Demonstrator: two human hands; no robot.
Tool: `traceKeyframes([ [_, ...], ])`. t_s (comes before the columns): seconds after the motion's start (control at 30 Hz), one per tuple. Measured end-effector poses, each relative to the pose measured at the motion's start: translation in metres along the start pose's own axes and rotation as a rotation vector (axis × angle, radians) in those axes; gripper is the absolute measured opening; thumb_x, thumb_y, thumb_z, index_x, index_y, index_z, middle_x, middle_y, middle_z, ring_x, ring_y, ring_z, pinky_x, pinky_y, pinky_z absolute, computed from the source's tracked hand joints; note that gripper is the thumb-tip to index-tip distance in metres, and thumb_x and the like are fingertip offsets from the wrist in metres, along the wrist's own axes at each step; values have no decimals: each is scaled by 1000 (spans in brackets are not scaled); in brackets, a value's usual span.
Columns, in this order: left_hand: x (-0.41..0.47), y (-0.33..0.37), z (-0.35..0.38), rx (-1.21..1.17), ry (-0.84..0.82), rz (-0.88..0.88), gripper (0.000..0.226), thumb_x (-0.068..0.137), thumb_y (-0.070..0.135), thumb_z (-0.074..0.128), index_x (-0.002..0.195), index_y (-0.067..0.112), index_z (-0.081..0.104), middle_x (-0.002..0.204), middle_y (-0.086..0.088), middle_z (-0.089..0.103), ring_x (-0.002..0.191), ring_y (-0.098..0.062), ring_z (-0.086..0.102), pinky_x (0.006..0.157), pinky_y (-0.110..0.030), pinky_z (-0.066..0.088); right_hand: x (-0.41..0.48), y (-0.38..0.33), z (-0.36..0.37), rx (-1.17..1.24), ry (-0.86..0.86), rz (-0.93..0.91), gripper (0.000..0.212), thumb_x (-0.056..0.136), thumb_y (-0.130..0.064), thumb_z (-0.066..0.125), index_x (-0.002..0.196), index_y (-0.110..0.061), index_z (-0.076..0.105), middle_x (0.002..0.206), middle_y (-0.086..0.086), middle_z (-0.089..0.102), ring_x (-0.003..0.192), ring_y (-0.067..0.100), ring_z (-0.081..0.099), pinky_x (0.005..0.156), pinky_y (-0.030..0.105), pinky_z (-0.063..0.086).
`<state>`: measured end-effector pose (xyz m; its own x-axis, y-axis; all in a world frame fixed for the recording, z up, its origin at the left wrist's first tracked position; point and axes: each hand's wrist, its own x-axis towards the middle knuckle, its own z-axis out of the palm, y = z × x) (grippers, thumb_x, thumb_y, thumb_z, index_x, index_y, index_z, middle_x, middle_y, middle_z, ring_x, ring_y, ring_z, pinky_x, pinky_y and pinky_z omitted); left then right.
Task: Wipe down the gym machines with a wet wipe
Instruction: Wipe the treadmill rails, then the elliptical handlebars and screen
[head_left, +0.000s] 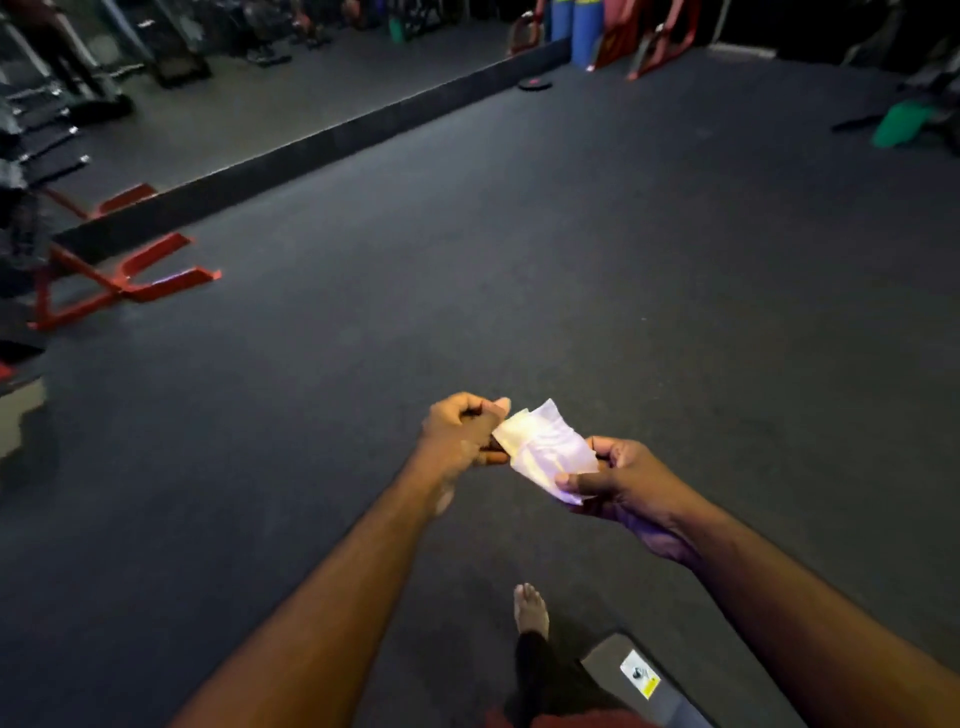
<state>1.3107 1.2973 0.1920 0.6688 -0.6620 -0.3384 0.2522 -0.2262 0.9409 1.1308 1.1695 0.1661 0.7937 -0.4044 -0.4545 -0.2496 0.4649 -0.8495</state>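
A wet wipe (545, 451) hangs stretched between both hands above the gym floor (623, 260): the left hand (460, 434) pinches its far end with curled fingers (467, 404), while the right hand (626, 491) clamps the near corner under its thumb. A red-framed machine (124, 280) stands well apart, left.

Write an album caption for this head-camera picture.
The left hand and right hand hold a wet wipe above the dark gym floor, a red machine frame at left.
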Motion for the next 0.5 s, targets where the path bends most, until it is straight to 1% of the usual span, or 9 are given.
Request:
traceKeyframes([
  [0.07, 44, 7, 29, 48, -207, -68, 43, 90, 32, 85, 115, 5, 63, 99, -14, 76, 85, -24, 74, 83, -43, 65, 28, -10, -34, 42, 52, -40, 48, 82, -4, 81, 123, 10, 61, 107, 18, 73, 92, 22, 68, 73, 33, 61],
  [0.1, 70, 7, 44, 89, -297, -80, 53, 84, 29, 90, 122, 6, 62, 104, -13, 77, 88, -23, 74, 84, -42, 65, 44, -13, -51, 61, 80, -61, 48, 83, -7, 81, 123, 9, 62, 110, 19, 74, 94, 23, 69, 75, 34, 62],
  [0.13, 98, 6, 63, 132, -371, -75, 58, 81, 22, 92, 126, 7, 60, 109, -15, 78, 91, -21, 75, 82, -39, 65, 60, -15, -71, 83, 105, -85, 47, 84, -11, 81, 123, 7, 64, 112, 19, 74, 95, 22, 70, 77, 34, 62],
  [0.17, 128, 2, 83, 180, -424, -58, 57, 80, 15, 91, 127, 6, 61, 113, -18, 77, 91, -21, 75, 78, -37, 65, 76, -16, -92, 110, 133, -108, 45, 85, -14, 80, 123, 4, 66, 114, 19, 74, 96, 22, 70, 79, 35, 62],
  [0.23, 200, -12, 123, 251, -480, 9, 51, 79, 3, 89, 123, 3, 64, 112, -23, 76, 87, -22, 74, 69, -34, 64, 120, -12, -138, 165, 204, -153, 41, 87, -18, 77, 123, 0, 69, 117, 19, 75, 97, 21, 71, 81, 34, 62],
  [0.3, 272, -31, 164, 267, -528, 73, 44, 79, 0, 89, 117, 2, 67, 107, -23, 77, 82, -24, 73, 64, -32, 64, 168, -11, -183, 231, 288, -214, 39, 87, -17, 75, 122, -1, 70, 115, 19, 76, 93, 20, 73, 79, 33, 63],
  [0.37, 334, -40, 202, 243, -576, 132, 38, 80, 0, 88, 113, 0, 69, 97, -19, 78, 78, -23, 72, 61, -31, 63, 213, -18, -226, 290, 398, -277, 40, 87, -13, 74, 124, 2, 68, 113, 19, 76, 92, 22, 74, 79, 34, 63],
  [0.43, 380, -38, 235, 225, -590, 142, 31, 83, 1, 86, 108, -2, 69, 88, -14, 77, 70, -21, 71, 58, -28, 62, 241, -41, -258, 336, 476, -292, 39, 91, -7, 68, 128, 3, 65, 119, 21, 74, 104, 31, 73, 89, 40, 61],
  [0.5, 418, -13, 265, 212, -603, 121, 23, 85, 2, 84, 103, -1, 69, 83, -12, 76, 64, -19, 69, 55, -26, 60, 258, -74, -286, 442, 506, -293, 38, 93, -6, 63, 130, -1, 64, 122, 21, 73, 114, 36, 71, 92, 45, 61],
])
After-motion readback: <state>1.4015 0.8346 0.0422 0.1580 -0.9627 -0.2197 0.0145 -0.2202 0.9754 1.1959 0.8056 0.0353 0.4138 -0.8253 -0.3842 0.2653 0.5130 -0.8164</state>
